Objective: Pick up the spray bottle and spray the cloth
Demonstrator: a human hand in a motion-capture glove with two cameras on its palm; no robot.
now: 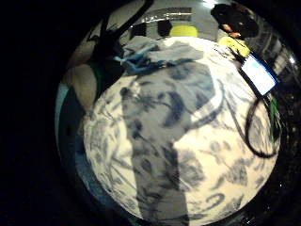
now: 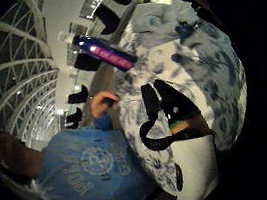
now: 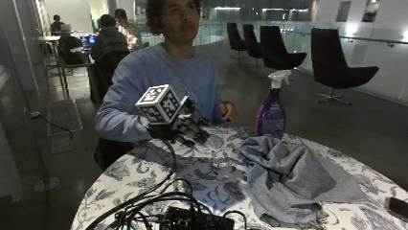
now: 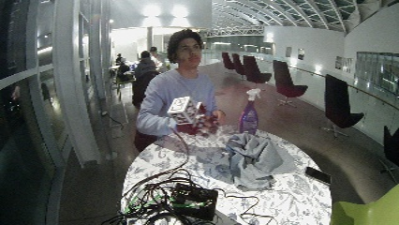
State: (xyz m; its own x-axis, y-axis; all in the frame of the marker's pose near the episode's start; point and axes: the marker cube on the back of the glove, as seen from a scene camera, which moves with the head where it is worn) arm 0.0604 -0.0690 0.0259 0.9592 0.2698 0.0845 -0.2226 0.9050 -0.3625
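Nothing done yet: your gloved right hand (image 3: 185, 130) hovers above the near edge of the bench (image 3: 210, 177), holding nothing, fingers loosely curled, so the grip is relaxed and empty. The spray bottle (image 3: 272, 109) stands upright at the bench's far rim, well apart from the hand and untouched. The grey cloth (image 3: 287, 177) lies crumpled in the middle of the bench, just in front of the bottle. Left to do: reach, grasp, lift, spray. Room is fine between hand and bottle, bare patterned surface there. Watch the bottle's spot near the rim, and the tangle of cables (image 3: 159, 201) beside the black box (image 3: 194, 220) on your side.
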